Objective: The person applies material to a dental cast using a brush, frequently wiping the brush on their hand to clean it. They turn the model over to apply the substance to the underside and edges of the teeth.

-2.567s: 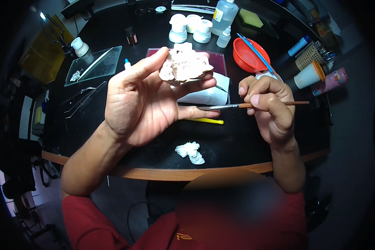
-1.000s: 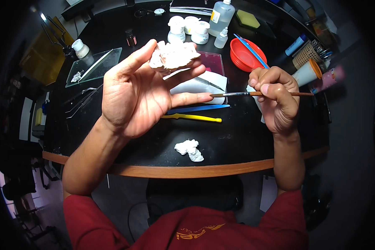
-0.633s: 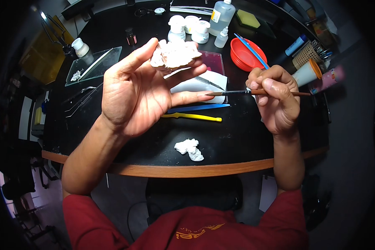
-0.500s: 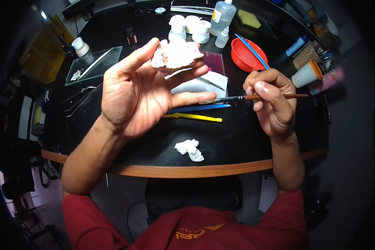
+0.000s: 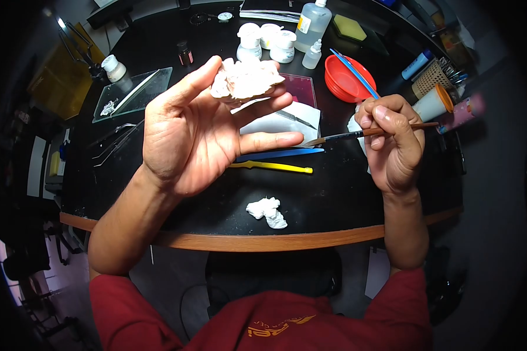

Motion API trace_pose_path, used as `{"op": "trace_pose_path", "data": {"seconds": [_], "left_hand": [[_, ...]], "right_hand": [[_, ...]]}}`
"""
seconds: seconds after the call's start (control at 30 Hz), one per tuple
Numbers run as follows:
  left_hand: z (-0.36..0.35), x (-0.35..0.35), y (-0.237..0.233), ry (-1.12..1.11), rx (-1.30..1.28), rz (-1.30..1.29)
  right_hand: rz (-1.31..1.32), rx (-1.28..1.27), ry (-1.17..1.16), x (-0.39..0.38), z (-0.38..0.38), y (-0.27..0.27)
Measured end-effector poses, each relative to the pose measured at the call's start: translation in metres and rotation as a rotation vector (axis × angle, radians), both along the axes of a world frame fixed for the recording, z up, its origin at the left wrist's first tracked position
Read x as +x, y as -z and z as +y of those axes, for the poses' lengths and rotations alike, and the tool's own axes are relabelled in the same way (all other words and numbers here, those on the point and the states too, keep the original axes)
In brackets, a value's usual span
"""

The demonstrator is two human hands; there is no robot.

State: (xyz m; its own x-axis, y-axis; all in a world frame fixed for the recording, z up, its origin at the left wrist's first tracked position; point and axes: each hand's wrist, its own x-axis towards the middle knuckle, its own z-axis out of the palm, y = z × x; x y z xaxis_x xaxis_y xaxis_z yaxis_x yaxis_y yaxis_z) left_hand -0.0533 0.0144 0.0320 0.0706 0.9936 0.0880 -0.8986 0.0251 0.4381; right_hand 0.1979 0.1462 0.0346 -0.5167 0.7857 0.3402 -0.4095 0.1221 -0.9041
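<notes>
My left hand (image 5: 196,137) is raised over the black table, palm up, holding a pale, brightly lit, irregular lump (image 5: 247,79) between thumb and fingers. One lower finger of that hand points right. My right hand (image 5: 395,140) pinches a thin brush (image 5: 357,134) with a dark reddish-brown handle; its bristle tip lies just right of that fingertip, with a small gap. Beneath the hands are a blue tool (image 5: 284,154), a yellow toothbrush-like tool (image 5: 275,167) and a white pad (image 5: 301,111) bearing a dark blade-like instrument.
Crumpled white tissue (image 5: 267,212) lies near the table's wooden front edge (image 5: 275,241). White jars (image 5: 283,47) and a clear bottle (image 5: 314,26) stand at the back. A red bowl (image 5: 342,85) is back right. At left are a glass plate (image 5: 140,93) and metal instruments (image 5: 118,143).
My right hand has shifted slightly right, drawing the brush tip away from my left fingertip. White material beside my right hand now shows. My left hand and the lump have barely moved.
</notes>
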Motion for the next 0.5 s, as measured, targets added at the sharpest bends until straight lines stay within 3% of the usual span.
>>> {"op": "trace_pose_path", "data": {"seconds": [0.5], "left_hand": [[-0.0007,0.0032,0.0015,-0.028,0.006,-0.006]], "right_hand": [[-0.029,-0.011,0.069,-0.0043,-0.0044,0.0039]]}}
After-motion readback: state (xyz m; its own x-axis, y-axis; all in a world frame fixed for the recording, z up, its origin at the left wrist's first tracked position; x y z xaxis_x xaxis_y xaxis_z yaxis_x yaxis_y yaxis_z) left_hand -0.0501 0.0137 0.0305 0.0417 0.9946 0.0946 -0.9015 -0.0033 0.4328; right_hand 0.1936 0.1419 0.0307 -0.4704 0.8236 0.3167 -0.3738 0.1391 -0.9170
